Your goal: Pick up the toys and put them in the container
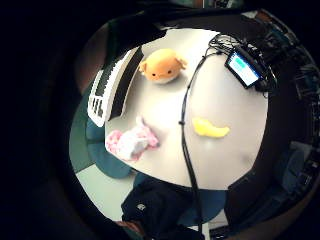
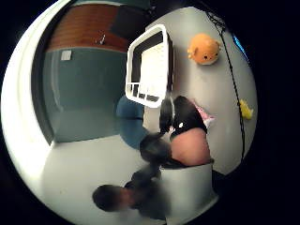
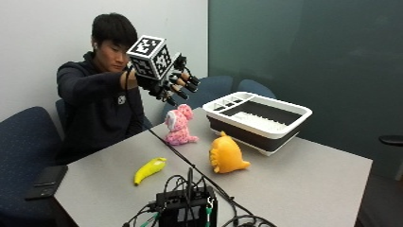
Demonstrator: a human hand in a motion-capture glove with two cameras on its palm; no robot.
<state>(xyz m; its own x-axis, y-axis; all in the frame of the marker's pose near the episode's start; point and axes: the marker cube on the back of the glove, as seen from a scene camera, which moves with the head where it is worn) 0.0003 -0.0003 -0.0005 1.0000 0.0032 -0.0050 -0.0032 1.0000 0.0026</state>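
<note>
Plush pink toy, orange toy; smooth plastic container.

We see the right hand raised in open air above the pink toy. Bare table separates pink toy, orange toy and banana. The container stands open-topped just beyond; a cable crosses between toys.

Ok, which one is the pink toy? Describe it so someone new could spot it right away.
Start at the white-rimmed container on the grey table. Beside its end nearest the person stands the pink toy, upright, under the raised gloved hand. It is the only pink and white one; the orange plush and the yellow banana lie farther from the person.
</note>
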